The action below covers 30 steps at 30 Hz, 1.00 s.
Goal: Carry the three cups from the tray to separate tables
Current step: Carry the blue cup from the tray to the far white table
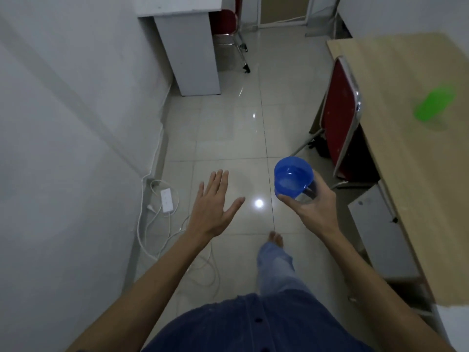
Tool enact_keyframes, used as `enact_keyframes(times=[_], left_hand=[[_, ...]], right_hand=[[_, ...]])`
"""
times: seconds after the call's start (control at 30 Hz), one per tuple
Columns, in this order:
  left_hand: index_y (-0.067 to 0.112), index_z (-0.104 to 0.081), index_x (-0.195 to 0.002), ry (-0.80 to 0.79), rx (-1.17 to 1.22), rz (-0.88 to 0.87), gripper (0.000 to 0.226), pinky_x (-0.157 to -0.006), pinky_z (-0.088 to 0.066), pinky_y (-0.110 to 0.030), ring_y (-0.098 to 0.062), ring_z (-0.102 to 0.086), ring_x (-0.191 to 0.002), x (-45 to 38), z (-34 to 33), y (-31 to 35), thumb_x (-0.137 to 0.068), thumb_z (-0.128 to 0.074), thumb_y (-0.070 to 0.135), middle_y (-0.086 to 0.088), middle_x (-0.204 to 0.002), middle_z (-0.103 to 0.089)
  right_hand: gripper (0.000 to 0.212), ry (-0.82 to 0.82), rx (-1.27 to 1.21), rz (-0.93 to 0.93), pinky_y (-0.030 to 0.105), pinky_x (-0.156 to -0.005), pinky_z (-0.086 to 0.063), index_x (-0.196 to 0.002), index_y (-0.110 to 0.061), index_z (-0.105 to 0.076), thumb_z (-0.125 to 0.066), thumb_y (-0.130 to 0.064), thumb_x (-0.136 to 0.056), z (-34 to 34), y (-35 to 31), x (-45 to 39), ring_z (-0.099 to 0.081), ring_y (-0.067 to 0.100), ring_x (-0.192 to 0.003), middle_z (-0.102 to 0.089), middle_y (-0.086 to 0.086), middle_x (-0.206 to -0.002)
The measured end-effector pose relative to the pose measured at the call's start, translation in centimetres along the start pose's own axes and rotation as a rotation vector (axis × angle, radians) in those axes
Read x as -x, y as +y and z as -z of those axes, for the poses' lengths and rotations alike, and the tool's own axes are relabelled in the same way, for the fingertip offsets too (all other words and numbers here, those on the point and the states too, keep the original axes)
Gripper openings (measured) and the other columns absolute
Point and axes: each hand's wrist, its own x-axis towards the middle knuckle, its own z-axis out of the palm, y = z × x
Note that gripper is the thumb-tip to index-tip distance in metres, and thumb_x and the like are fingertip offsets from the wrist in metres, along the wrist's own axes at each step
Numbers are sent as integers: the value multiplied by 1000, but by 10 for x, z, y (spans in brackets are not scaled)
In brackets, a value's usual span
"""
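Observation:
My right hand (313, 208) is shut around a blue plastic cup (291, 177), held upright over the tiled floor, open mouth up. My left hand (212, 209) is flat and open, fingers spread, holding nothing, level with the cup and to its left. A green cup (432, 104), blurred, stands on the wooden table (411, 174) at the right. No tray is in view.
A red folding chair (340, 118) is tucked against the wooden table. A white desk (187, 47) stands ahead at the left wall with another red chair (225, 21) behind it. A white power strip (166, 200) and cables lie on the floor by the left wall.

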Motion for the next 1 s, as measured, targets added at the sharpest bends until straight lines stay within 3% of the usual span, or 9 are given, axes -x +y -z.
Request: enact_keyframes(times=[0.4, 0.6, 0.7, 0.83, 1.0], left_hand=[[15, -9, -166, 79, 32, 84, 89, -130, -4, -46, -18, -2, -160, -351, 28, -2, -99, -24, 73, -5, -173, -9], [16, -8, -166, 62, 11, 102, 90, -130, -4, -47, -18, -2, -160, -523, 15, -48, -99, -23, 74, -4, -174, -8], [16, -8, -166, 40, 7, 94, 87, -129, -2, -45, -17, -1, -160, -611, 22, -74, -102, -28, 71, -3, -174, -8], [16, -7, -166, 32, -25, 66, 85, -129, -1, -43, -15, 0, -160, -724, 48, -105, -103, -30, 70, -3, -174, -6], [16, -11, -166, 37, -23, 78, 84, -129, -3, -43, -17, -4, -160, -858, 69, -143, -103, -31, 69, -3, -173, -10]], right_hand=[[80, -86, -1, -35, 27, -100, -56, -143, -23, -59, -96, -23, -73, 1, 28, -344, -68, 5, -117, -70, -12, -129], [73, -87, 18, 18, 24, -98, -57, -140, -16, -59, -94, -21, -75, -32, 60, -524, -66, 5, -118, -68, -8, -128], [73, -78, 10, 24, 23, -97, -57, -139, -22, -58, -93, -20, -75, -51, 69, -615, -65, 4, -119, -67, -16, -128], [74, -74, -17, 10, 34, -101, -59, -141, -17, -59, -93, -19, -76, -75, 70, -737, -65, 11, -122, -67, -10, -131], [73, -42, -50, -5, 34, -100, -59, -140, -14, -61, -94, -12, -75, -110, 76, -882, -67, 14, -119, -69, -6, -129]])
